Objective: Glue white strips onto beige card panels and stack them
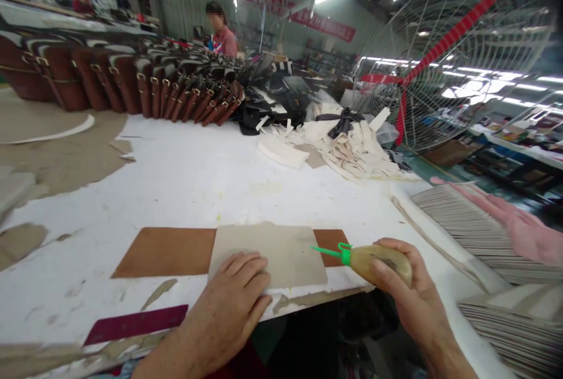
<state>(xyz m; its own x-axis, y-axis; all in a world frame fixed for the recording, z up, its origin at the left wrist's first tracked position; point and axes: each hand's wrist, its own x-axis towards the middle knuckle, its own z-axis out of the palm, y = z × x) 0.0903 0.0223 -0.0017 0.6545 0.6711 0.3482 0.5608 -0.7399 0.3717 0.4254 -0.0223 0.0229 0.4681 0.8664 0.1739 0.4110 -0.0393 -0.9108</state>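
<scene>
My right hand (407, 276) is wrapped round a yellowish squeeze glue bottle (367, 261) with a green nozzle. The bottle lies nearly level, its tip pointing left over a beige sheet (285, 250). On the lower left part of that sheet rests my left hand (241, 285), palm down with the fingers stretched out. Beneath the sheet is a brown leather-like piece (169, 251), showing on the left and again on the right; its middle is covered. From this view I cannot tell whether the nozzle tip touches the sheet.
A maroon strip (136, 324) lies near the front edge. Brown buckled bags (127, 80) line the back left, with cream scraps (352, 144) at the back right. A caged fan (440, 56) and stacked sheets (466, 229) stand right. A person (225, 39) is behind the bags.
</scene>
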